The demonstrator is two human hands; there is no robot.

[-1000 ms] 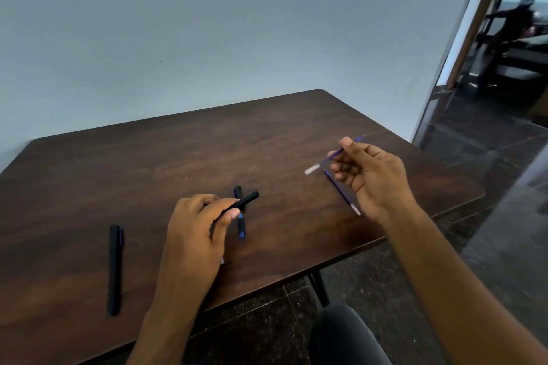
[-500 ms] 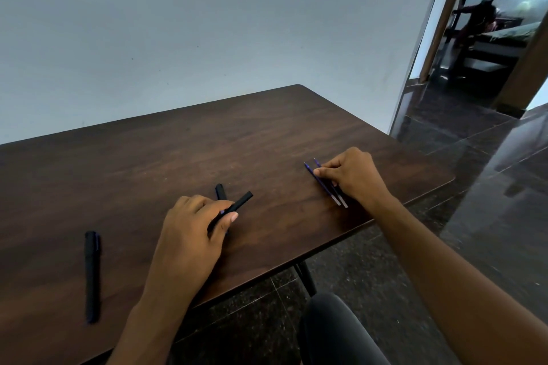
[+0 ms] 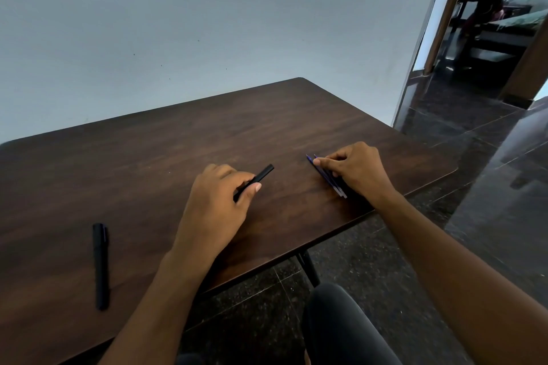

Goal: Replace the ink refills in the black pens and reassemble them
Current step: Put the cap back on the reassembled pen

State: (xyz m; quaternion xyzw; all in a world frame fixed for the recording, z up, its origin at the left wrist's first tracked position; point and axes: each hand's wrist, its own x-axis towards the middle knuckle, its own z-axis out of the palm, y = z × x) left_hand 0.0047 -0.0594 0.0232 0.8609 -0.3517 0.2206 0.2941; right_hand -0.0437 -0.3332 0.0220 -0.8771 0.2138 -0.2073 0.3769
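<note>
**penfixer:** Since half a second ago barely anything moved. Right hand [image 3: 357, 170] stays down on the refills [image 3: 326, 176], left hand [image 3: 219, 204] still has the barrel [image 3: 259, 177]. The short blue-tipped piece that lay behind the left hand a moment back is out of sight now, hidden by the hand I guess, can't tell.

**inkblot:** So where's everything sitting relative to the left hand?

**penfixer:** Barrel is in it, fingers curled round the lower end with the thumb pressed on top, and the free end pokes up and away to the right. Refills are well off to the right of that hand, lying flat on the tabletop [image 3: 148, 163] near its right edge, side by side. Right-hand fingers are bent over them with the fingertips [image 3: 317, 161] on the far ends, pinching or just pressing, hard to say which. Whole capped pen [image 3: 100, 265] lies by itself well to the left of the left hand, close to the near edge.

**inkblot:** Refill colour?

**penfixer:** Bluish-purple, with pale near ends.
</note>
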